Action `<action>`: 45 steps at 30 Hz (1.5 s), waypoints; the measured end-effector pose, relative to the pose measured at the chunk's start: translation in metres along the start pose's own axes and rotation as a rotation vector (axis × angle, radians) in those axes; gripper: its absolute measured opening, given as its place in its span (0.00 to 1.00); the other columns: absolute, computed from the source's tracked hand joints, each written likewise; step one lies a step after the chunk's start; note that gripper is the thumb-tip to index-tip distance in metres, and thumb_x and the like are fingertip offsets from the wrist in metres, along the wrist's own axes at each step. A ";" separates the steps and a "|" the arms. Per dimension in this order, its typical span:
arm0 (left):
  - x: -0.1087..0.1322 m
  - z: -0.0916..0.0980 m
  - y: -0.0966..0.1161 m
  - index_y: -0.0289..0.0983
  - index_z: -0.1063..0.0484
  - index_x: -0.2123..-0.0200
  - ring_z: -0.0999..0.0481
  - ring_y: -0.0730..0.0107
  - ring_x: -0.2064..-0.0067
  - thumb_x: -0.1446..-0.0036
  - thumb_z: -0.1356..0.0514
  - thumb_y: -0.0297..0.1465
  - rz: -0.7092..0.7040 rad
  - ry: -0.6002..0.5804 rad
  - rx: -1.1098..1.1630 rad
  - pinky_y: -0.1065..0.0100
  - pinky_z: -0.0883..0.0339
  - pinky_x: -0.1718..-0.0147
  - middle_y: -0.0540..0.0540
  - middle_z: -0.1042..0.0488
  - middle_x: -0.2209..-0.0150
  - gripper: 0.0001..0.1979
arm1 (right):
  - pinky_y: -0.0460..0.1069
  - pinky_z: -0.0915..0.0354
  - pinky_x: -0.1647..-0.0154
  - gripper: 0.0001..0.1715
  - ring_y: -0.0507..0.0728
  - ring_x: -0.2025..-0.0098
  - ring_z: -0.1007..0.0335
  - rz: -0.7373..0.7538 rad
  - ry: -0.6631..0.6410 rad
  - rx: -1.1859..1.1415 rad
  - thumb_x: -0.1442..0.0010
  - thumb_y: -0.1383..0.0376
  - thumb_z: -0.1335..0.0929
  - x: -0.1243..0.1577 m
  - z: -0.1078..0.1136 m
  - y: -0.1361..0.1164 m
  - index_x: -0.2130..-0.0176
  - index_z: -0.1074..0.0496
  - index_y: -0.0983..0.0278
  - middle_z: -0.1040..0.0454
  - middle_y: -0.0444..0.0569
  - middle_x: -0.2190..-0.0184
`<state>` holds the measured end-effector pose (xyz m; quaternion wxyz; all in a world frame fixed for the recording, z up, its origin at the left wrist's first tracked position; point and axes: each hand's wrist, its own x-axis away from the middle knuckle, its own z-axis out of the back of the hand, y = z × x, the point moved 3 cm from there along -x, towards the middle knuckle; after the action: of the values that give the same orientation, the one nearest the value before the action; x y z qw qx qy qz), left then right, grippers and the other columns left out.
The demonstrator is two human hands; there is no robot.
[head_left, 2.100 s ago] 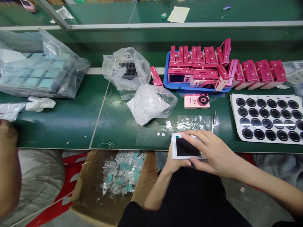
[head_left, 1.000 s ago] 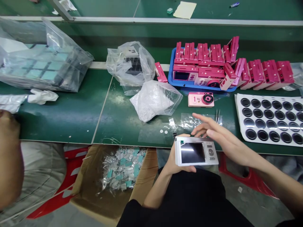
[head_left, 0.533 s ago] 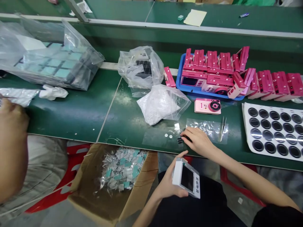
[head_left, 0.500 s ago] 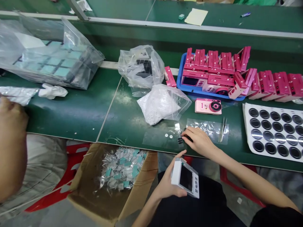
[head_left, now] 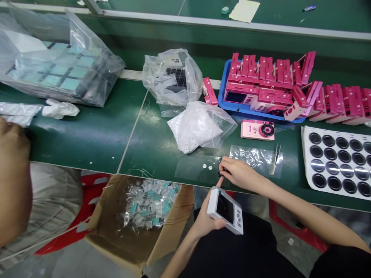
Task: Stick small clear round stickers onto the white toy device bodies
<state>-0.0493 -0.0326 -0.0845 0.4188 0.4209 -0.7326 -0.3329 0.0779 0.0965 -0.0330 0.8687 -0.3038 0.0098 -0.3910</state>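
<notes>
**Right fingers at the small black pieces, white camera held in your left**

Your green bench (head_left: 101, 133) spans the view, its front edge running just below your right wrist. The widest room for moving lies left of the clear film (head_left: 187, 168), towards the co-worker's arm (head_left: 14, 185). In front of that edge, to your left, stands the open cardboard box (head_left: 175, 216) of plastic scraps; a slipped piece could well drop past the edge.

On the right you are hemmed in: the blue tray (head_left: 232, 105) of pink cameras stands behind, the sheet of black discs (head_left: 337, 162) beyond your forearm. The bag of white bits (head_left: 197, 129) closes off the back, near a lone pink camera (head_left: 251, 129).

Your left hand (head_left: 203, 222) grips the white camera (head_left: 226, 212) in front of the edge, tilted, screen up, its index finger pointing towards your right fingertips. Your right hand (head_left: 239, 172) is drawn narrow at the film's right end; whether it has hold of anything, you cannot tell from here.

The step looks like picking at the small black pieces (head_left: 219, 174), partly hidden by your fingers. The next move seems to call for a light pinch and a steady left hand. Tweezers (head_left: 275, 160) lie near; two white round stickers (head_left: 207, 166) sit just left.
</notes>
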 end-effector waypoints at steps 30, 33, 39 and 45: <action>0.000 -0.011 0.021 0.44 0.34 0.44 0.51 0.39 0.29 0.60 0.30 0.57 -0.463 -0.133 -0.147 0.37 0.54 0.35 0.39 0.24 0.50 0.43 | 0.50 0.29 0.57 0.04 0.53 0.59 0.29 -0.044 -0.044 -0.607 0.34 0.65 0.36 0.101 0.030 -0.018 0.63 0.32 0.62 0.29 0.47 0.59; -0.003 -0.013 0.024 0.46 0.38 0.42 0.43 0.39 0.32 0.64 0.29 0.58 -0.593 -0.160 -0.217 0.37 0.53 0.35 0.40 0.25 0.49 0.48 | 0.49 0.29 0.57 0.07 0.52 0.58 0.28 -0.140 -0.103 -0.842 0.37 0.62 0.31 0.097 0.028 -0.009 0.59 0.31 0.61 0.28 0.46 0.58; -0.008 -0.019 0.041 0.47 0.40 0.41 0.32 0.41 0.38 0.65 0.28 0.57 -0.720 -0.170 -0.322 0.39 0.48 0.36 0.41 0.26 0.48 0.49 | 0.48 0.32 0.64 0.21 0.51 0.66 0.29 -0.283 -0.227 -1.257 0.46 0.52 0.26 0.090 0.010 -0.003 0.62 0.29 0.65 0.25 0.45 0.67; -0.012 -0.014 0.052 0.49 0.39 0.40 0.34 0.45 0.37 0.59 0.30 0.55 -0.749 -0.152 -0.329 0.44 0.45 0.36 0.43 0.26 0.47 0.45 | 0.46 0.35 0.63 0.20 0.50 0.64 0.31 -0.272 -0.096 -1.356 0.46 0.54 0.25 0.089 0.016 -0.008 0.61 0.26 0.65 0.27 0.44 0.66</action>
<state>-0.0503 -0.0018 -0.0389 0.2749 0.5600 -0.4948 -0.6050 0.1378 0.0399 0.0040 0.4296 -0.7952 0.1756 -0.3901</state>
